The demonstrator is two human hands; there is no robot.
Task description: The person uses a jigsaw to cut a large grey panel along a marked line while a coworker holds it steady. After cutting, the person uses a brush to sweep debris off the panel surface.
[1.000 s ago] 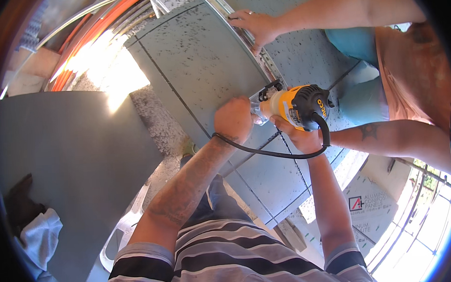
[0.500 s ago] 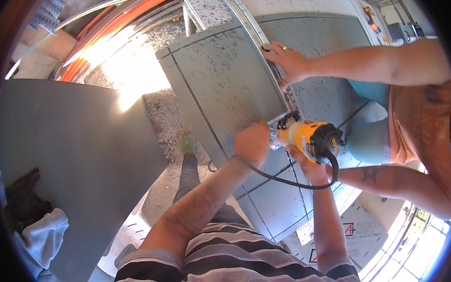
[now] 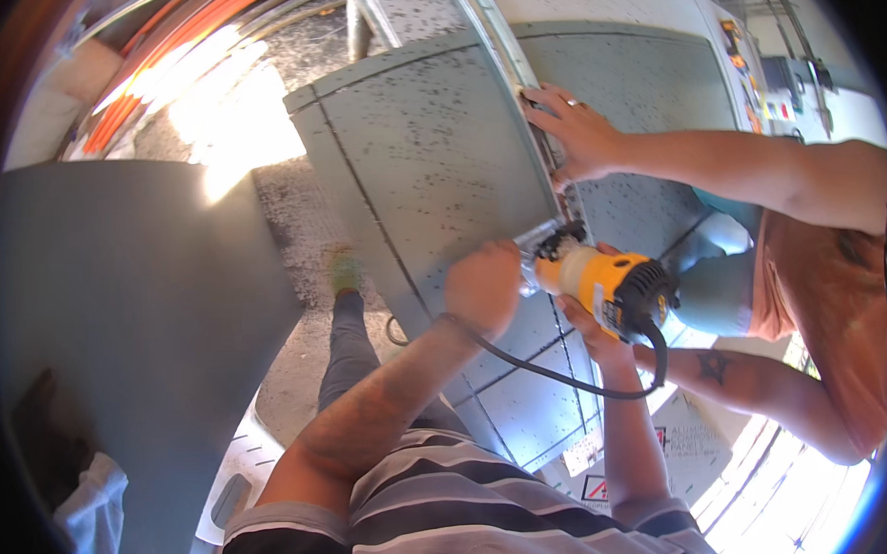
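Observation:
A yellow-and-black router (image 3: 610,286) sits tilted beside a long metal rail (image 3: 489,36) on a speckled grey panel (image 3: 420,151) scored with dark lines. My left hand (image 3: 483,287) is closed at the router's base, its fingertips partly hidden. My right hand (image 3: 587,321) grips the body from below. The black cord loops over my left wrist. Just above the tool, a co-worker's hand (image 3: 575,136) presses on the rail; this person's other tattooed arm (image 3: 720,370) reaches behind my right forearm, its hand hidden.
Another grey sheet (image 3: 140,258) with a pale cloth (image 3: 90,509) lies at left. Orange tubes (image 3: 162,52) run along the top left, by sunlit floor. My foot (image 3: 344,271) stands between the sheets. A yellow power tool (image 3: 736,47) and other gear lie at top right.
The view has shifted, showing more background at top right; router, panel and both people's hands now appear lower in it. Both my hands still hold the router.

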